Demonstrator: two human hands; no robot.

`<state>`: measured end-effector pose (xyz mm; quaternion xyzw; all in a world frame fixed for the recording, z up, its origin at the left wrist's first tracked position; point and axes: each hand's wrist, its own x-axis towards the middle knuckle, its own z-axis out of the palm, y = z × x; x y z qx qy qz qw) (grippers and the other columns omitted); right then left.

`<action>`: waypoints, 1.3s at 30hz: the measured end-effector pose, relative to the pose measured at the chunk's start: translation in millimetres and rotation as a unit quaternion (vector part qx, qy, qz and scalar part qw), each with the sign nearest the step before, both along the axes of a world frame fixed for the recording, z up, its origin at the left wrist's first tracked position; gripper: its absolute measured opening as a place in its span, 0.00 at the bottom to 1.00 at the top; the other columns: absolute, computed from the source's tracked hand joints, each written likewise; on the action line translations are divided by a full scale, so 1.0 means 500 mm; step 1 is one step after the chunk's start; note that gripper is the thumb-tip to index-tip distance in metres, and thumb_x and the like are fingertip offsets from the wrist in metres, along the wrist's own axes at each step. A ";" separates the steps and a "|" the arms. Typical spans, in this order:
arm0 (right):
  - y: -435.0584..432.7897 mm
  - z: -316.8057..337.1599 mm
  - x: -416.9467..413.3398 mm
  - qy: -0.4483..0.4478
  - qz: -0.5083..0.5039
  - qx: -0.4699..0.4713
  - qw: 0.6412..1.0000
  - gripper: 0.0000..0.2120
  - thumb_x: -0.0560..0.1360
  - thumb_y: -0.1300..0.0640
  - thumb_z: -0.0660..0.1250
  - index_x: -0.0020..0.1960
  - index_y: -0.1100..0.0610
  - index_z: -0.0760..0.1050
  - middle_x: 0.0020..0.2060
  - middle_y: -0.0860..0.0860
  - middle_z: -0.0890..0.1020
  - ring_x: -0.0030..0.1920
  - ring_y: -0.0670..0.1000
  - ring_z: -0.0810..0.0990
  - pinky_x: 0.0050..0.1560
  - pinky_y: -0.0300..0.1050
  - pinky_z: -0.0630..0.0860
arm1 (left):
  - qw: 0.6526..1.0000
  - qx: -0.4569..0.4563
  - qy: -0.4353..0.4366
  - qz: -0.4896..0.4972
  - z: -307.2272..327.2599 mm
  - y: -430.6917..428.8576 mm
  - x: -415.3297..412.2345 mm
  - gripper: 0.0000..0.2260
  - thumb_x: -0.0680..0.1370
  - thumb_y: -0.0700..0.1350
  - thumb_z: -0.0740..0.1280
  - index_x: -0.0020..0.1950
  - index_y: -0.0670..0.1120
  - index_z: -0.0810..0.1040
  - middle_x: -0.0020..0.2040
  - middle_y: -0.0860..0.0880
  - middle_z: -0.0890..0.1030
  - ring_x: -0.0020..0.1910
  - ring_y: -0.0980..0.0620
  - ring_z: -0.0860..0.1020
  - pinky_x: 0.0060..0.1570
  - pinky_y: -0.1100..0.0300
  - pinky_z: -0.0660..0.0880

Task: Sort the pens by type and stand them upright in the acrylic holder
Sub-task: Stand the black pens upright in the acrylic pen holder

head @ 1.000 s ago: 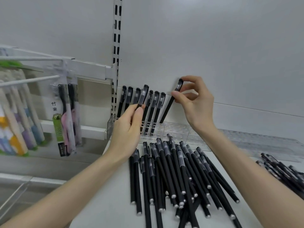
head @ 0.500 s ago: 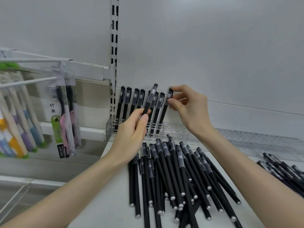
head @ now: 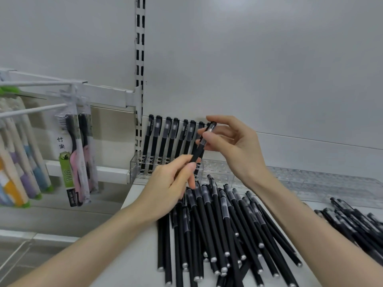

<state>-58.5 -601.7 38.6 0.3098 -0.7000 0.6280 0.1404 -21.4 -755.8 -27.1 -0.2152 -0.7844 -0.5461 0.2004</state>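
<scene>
- While both hands meet above the counter (head: 143,192), they share one black pen (head: 196,153), which is tilted with its capped end up and to the right.
- The left hand (head: 172,183) pinches the lower barrel, its fingers (head: 182,161) curled round the pen's bottom end.
- The right hand (head: 238,146) grasps the upper end, with thumb and fingers (head: 219,121) closed on the translucent cap section.
- The held pen is in the air in front of the acrylic holder (head: 134,166), at the right end of the row already standing there; I cannot tell whether its tip touches the holder.
- That row of standing pens (head: 165,139) is upright, caps up, side by side in the holder's left part, against the back wall.
- The holder sits at the rear of the counter, and its clear sections run on to the right.
- A loose pile of black pens (head: 217,224) lies on the counter just below the hands, crossing one another.
- A second pile (head: 352,222) lies well apart at the right edge.
- Packaged toothbrushes (head: 74,162) hang from hooks on the left, beside a slotted wall rail (head: 139,48).
</scene>
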 end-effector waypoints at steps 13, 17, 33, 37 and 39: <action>0.007 0.002 0.017 -0.015 -0.003 -0.049 0.999 0.17 0.69 0.69 0.72 0.56 0.57 0.77 0.34 0.52 0.84 0.36 0.49 0.84 0.40 0.39 0.79 | 0.997 0.074 0.005 0.016 -0.002 -0.003 -0.006 0.07 0.81 0.44 0.59 0.45 0.45 0.74 0.34 0.46 0.78 0.25 0.50 0.73 0.25 0.58 0.71; 0.011 0.010 0.010 0.034 -0.073 -0.027 0.996 0.17 0.70 0.68 0.73 0.55 0.54 0.76 0.35 0.52 0.84 0.38 0.50 0.84 0.43 0.42 0.81 | 0.993 -0.028 0.062 0.095 -0.009 -0.010 -0.012 0.08 0.81 0.45 0.60 0.52 0.47 0.79 0.43 0.55 0.79 0.45 0.58 0.77 0.47 0.66 0.72; 0.041 0.004 -0.047 0.154 -0.206 0.012 0.966 0.15 0.72 0.65 0.72 0.54 0.50 0.76 0.38 0.53 0.83 0.40 0.52 0.83 0.48 0.53 0.80 | 0.935 -0.306 0.092 0.153 -0.029 -0.008 -0.021 0.28 0.75 0.63 0.44 0.67 0.58 0.73 0.60 0.60 0.70 0.63 0.61 0.62 0.61 0.66 0.46; 0.048 0.013 -0.054 0.176 -0.208 -0.006 0.962 0.15 0.72 0.65 0.71 0.54 0.50 0.75 0.38 0.51 0.83 0.40 0.52 0.83 0.48 0.52 0.80 | 0.936 -0.303 0.090 0.154 -0.028 -0.007 -0.020 0.27 0.76 0.63 0.44 0.67 0.58 0.72 0.60 0.60 0.70 0.63 0.60 0.62 0.61 0.66 0.47; 0.044 0.007 -0.060 0.180 -0.207 0.001 0.962 0.15 0.72 0.64 0.71 0.54 0.50 0.75 0.38 0.51 0.83 0.40 0.52 0.83 0.48 0.53 0.80 | 0.934 -0.309 0.089 0.156 -0.028 -0.006 -0.020 0.28 0.76 0.63 0.43 0.67 0.58 0.72 0.60 0.60 0.70 0.63 0.60 0.62 0.61 0.66 0.47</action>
